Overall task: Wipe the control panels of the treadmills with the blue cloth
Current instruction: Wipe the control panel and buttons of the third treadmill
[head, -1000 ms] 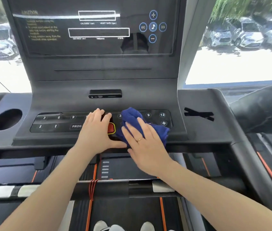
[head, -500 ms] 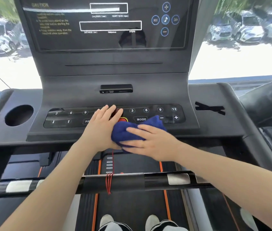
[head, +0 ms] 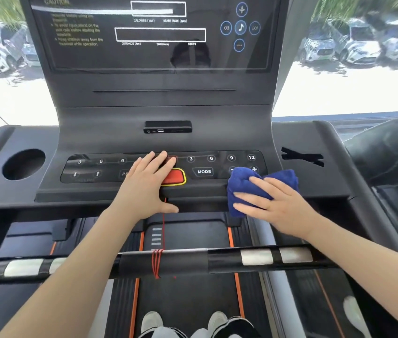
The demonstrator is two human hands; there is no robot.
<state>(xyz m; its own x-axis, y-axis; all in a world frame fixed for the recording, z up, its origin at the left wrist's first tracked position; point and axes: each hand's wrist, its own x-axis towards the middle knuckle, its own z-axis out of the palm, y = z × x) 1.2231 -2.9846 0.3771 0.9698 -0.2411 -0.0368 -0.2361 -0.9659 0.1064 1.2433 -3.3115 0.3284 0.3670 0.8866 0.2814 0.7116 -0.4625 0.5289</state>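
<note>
In the head view, the control panel [head: 163, 167] of the treadmill is seen at the centre, a dark strip of numbered keys below the upright display [head: 158, 32]. The blue cloth [head: 246, 184] is bunched at the panel's right end, at about 3 o'clock from the red stop button [head: 174, 176], covering the minus key and draped over the front edge of the console. The right hand [head: 278, 203] is laid flat on the cloth, fingers straight and spread, pressing it down rather than curling round it. The left hand [head: 146, 184] is rested open on the middle of the panel, its fingertips touching the keys at 12 o'clock and its thumb stretched along the front lip. A round cup holder [head: 23, 164] is set at 9 o'clock. A handlebar [head: 163, 262] wrapped with red cord [head: 156, 263] is crossed beneath both forearms. Shoes [head: 152, 320] are seen on the belt at 6 o'clock.
</note>
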